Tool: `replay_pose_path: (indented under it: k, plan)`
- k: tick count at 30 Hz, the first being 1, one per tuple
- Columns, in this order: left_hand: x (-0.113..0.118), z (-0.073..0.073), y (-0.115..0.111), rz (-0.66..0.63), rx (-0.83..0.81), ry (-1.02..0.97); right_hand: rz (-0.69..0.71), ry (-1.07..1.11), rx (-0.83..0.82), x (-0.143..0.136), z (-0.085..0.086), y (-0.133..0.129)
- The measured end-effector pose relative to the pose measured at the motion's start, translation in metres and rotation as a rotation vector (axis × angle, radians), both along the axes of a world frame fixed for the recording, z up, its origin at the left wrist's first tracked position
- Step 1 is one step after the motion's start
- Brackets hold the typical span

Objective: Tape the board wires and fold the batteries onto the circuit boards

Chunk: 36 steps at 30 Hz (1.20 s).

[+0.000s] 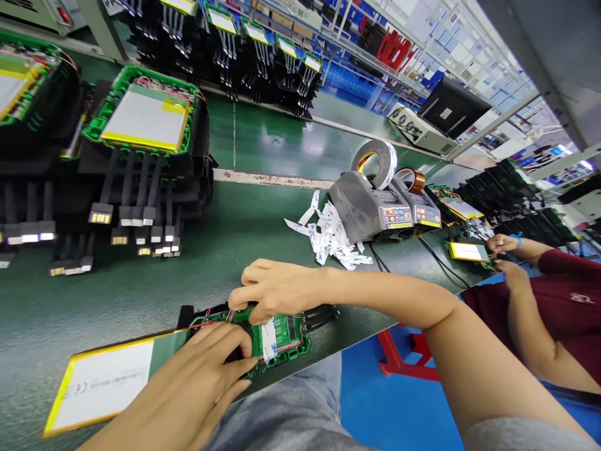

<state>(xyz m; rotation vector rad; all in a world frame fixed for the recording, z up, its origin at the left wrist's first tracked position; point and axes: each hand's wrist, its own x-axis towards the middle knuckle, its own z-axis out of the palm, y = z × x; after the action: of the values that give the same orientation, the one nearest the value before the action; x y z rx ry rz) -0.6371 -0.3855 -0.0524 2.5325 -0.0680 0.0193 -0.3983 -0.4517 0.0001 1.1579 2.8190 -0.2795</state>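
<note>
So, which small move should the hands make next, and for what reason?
Probably the right hand should tuck the thin wires inside the green case: they stick up beside that hand, while the left hand is at the case and the battery lies outside it.

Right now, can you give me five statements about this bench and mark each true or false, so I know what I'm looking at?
1. The left hand and right hand are both at the green unit. True.
2. The white battery nearest the left hand sits inside that unit. False: it lies outside, beside it.
3. A white strip lies across the unit. True.
4. The grey tape roll lies on the floor. False: it sits on top of a dispenser.
5. The co-worker wears a yellow top. False: it is maroon.
</note>
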Motion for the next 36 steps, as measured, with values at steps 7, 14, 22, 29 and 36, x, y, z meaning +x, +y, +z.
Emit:
replay_pose_path:
  k: [7,14,22,29,36]
  plan:
    - [-0.001,0.004,-0.001,0.014,-0.019,0.001,-0.140,0.045,0.017,0.009,-0.019,-0.017]
    - [-0.001,0.007,-0.003,0.041,-0.043,-0.005,-0.117,0.005,0.033,0.009,-0.021,-0.021]
    - [-0.001,0.007,-0.003,0.033,-0.068,0.087,-0.023,-0.035,0.085,0.005,-0.013,-0.010]
    - [-0.002,0.004,-0.008,0.060,-0.043,-0.006,0.065,-0.122,0.182,-0.006,-0.014,-0.016]
    - [-0.003,0.006,-0.009,0.053,-0.054,0.058,-0.186,-0.118,0.199,-0.011,-0.025,-0.048]
